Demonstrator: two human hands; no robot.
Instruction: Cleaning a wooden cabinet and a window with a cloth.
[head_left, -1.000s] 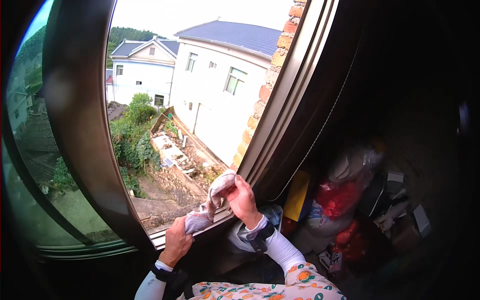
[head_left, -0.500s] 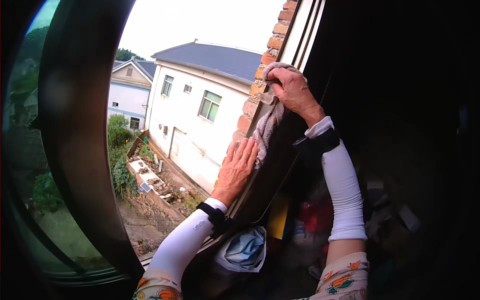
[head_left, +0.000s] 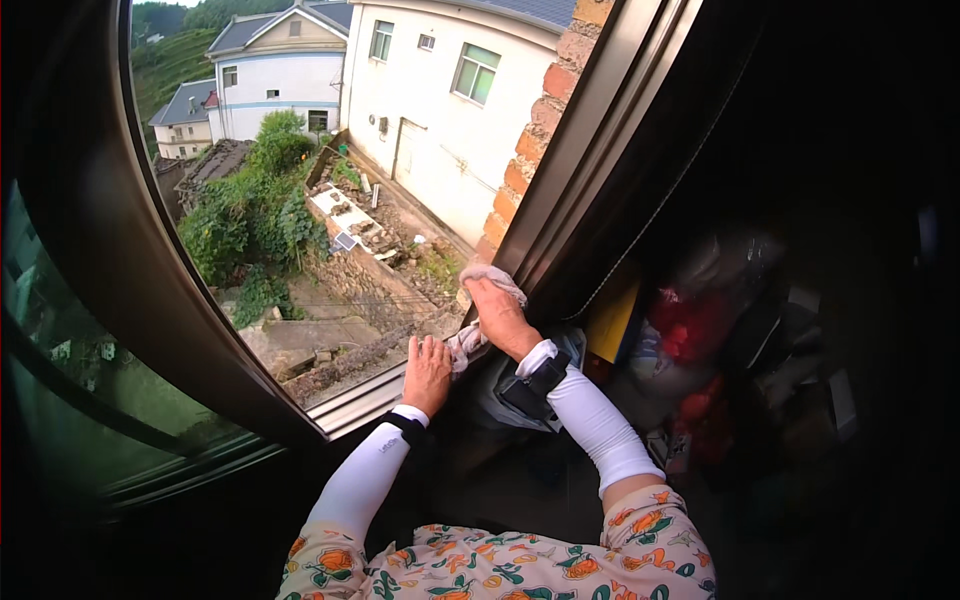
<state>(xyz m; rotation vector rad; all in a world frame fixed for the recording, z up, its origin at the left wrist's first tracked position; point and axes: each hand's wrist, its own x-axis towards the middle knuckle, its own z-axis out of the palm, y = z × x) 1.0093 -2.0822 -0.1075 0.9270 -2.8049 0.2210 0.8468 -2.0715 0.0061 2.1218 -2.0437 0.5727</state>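
Note:
A greyish-pink cloth (head_left: 466, 350) stretches, twisted, between my two hands at the lower corner of the open window. My right hand (head_left: 503, 318) is closed around its upper part and presses it to the dark metal side frame (head_left: 575, 150). Lower and to the left, my left hand (head_left: 428, 375) has its fingers bent over at the cloth's other end, just above the bottom track (head_left: 370, 405). Its fingertips are partly hidden. White sleeves cover both forearms, and each wrist wears a black strap.
The sliding sash (head_left: 200, 300) with its dark frame stands at left. A brick wall edge (head_left: 545, 115) runs outside along the side frame. Below right in the dark lie a pale plastic bag (head_left: 510, 395), a yellow panel (head_left: 612, 315) and red bundles (head_left: 690, 320).
Both hands and the cloth have moved down along the side frame to its bottom corner. My left hand, formerly flat with fingers stretched, now has them bent. The view has shifted too.

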